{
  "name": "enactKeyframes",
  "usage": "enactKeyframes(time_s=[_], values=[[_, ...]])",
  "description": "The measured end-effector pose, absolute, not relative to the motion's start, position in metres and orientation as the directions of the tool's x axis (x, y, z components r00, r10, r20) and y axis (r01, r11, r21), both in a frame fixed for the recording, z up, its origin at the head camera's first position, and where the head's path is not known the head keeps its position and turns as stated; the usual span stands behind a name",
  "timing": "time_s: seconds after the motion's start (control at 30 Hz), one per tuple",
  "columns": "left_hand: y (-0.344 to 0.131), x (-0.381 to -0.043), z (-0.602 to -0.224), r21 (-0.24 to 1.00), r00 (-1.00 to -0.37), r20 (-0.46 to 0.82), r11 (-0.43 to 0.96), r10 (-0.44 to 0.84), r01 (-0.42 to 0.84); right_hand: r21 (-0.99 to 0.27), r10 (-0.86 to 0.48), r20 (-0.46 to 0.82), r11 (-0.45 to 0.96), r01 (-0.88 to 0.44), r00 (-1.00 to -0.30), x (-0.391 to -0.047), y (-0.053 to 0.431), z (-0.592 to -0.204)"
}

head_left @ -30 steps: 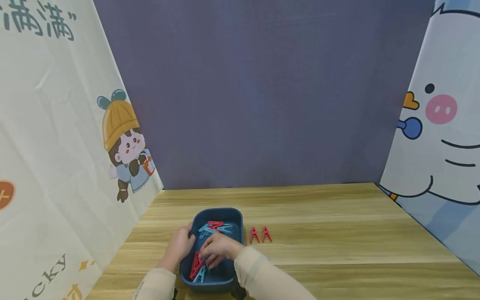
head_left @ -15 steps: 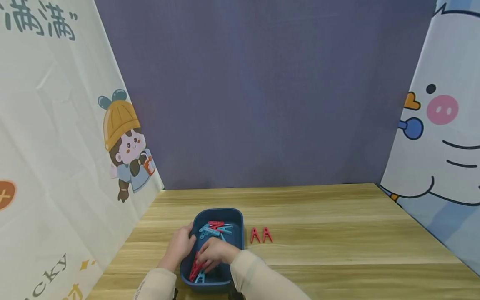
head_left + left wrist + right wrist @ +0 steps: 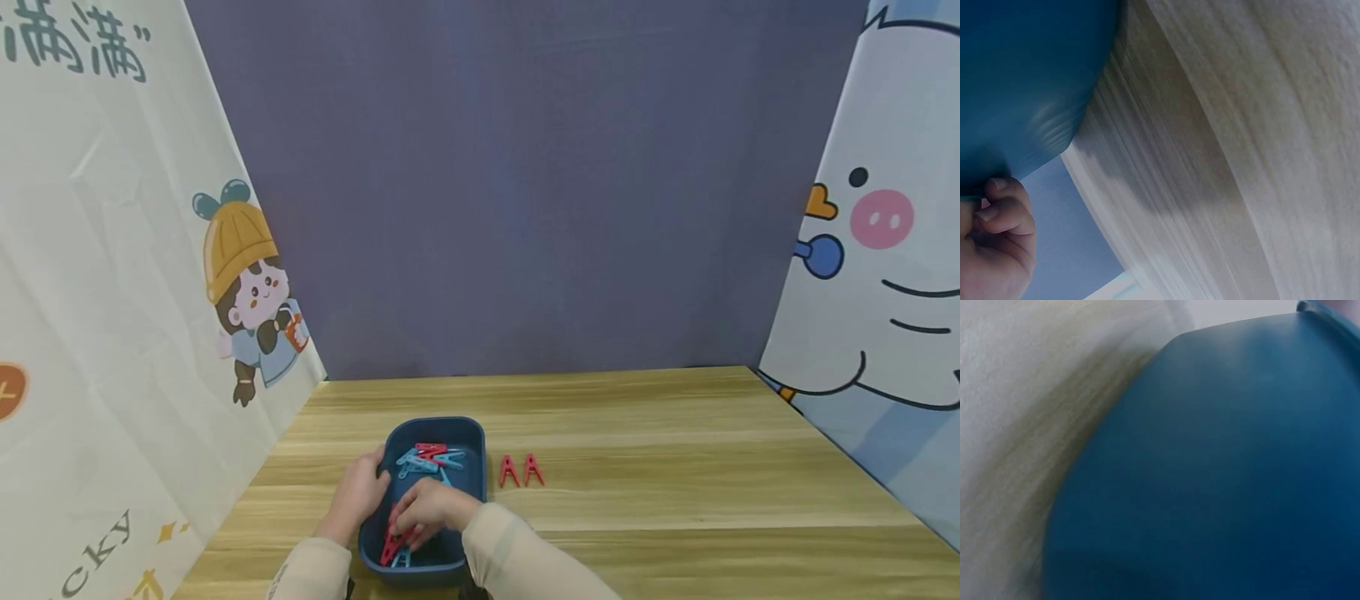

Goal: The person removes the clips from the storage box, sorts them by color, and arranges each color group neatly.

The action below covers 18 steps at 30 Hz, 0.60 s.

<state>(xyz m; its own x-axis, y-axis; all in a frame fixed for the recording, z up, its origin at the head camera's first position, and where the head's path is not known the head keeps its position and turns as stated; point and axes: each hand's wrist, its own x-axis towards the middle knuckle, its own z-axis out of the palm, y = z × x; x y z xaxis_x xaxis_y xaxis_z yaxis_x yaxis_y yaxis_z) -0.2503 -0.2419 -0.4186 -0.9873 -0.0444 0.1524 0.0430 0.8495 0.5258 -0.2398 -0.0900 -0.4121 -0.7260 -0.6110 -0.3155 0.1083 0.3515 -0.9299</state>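
My left hand grips the left rim of a dark blue plastic bin; its curled fingers show at the rim in the left wrist view. Inside the bin's near half, my right hand reaches down with bent fingers and pinches a red clothespin near the left wall. A light blue clothespin lies just below it, partly covered. Farther back in the bin is a small pile of light blue clothespins and red clothespins. The right wrist view has only the bin's outer wall, with the fingers hidden.
Two red clothespins stand side by side on the wooden table, right of the bin. A dark grey-blue panel rises behind the table, and printed cloths hang at left and right.
My right hand has shifted slightly left and down over the red clothespins at the bin's near end. A light blue clothespin behind it has come into view. The left hand stays on the rim.
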Motion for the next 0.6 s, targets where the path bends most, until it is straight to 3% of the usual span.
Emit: enactKeyframes(time_s=[0.6], values=[[-0.2428, -0.2495, -0.4191, 0.525, -0.986, 0.165, 0.849, -0.033, 0.06, -0.932, -0.625, -0.322, 0.34, 0.123, -0.711, -0.2412, -0.0855, -0.4117]])
